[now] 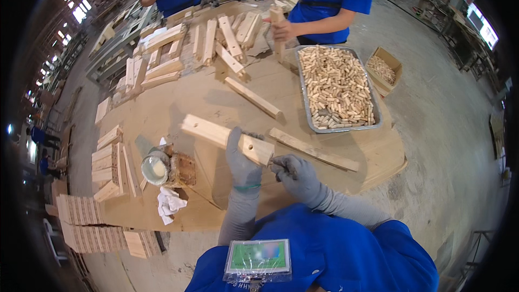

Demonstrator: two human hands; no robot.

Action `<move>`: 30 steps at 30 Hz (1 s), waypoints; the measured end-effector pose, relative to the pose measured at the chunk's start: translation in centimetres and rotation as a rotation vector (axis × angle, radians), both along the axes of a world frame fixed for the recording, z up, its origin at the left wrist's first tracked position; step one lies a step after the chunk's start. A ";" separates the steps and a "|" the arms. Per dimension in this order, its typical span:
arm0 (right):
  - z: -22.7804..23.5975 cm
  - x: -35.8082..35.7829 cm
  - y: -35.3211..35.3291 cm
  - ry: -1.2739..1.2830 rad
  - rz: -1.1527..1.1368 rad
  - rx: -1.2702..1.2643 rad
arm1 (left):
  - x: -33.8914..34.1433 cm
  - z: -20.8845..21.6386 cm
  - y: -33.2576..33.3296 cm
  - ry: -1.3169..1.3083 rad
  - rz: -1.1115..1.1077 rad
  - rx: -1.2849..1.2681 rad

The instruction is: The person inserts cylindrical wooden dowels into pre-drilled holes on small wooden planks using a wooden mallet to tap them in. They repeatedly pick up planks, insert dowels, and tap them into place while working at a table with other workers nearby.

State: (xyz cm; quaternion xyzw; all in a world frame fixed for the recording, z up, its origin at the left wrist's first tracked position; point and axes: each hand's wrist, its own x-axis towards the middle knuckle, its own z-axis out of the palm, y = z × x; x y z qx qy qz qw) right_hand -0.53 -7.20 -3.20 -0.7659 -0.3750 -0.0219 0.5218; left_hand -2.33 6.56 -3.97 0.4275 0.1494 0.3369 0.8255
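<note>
My left hand (243,165), in a grey glove, is wrapped around a pale wooden block (208,131) with round holes in its upper face. The block is tilted, its near end pointing right. At that end my gloved right hand (301,177) has its fingers drawn together in a pinch. Whatever lies between those fingers is too small and dark to make out. A narrow wooden strip (316,151) lies on the cardboard just beyond my right hand. Farther off rests a straight wooden bar (253,97).
A metal tray (346,128) heaped with wooden dowels (338,84) stands right. Left are a glue jar (155,168) and a white cloth (171,205). Wooden pieces (231,38) are piled at the back. Two co-workers in blue shirts stand across the table; one grips a wooden piece (278,32).
</note>
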 end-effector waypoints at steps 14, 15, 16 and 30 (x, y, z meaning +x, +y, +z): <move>-5.0 15.2 -4.6 0.239 -0.119 -0.444 | 0.3 -1.6 3.7 0.013 0.047 -0.298; -6.7 18.2 -6.0 0.210 -0.183 -0.557 | 0.5 -1.5 4.2 0.020 0.047 -0.392; -8.4 20.3 -6.9 0.180 -0.243 -0.664 | 0.8 -1.5 4.8 0.027 0.050 -0.481; -5.0 19.9 -4.4 0.124 -0.136 -0.637 | -0.4 -2.1 7.1 -0.073 0.011 -0.754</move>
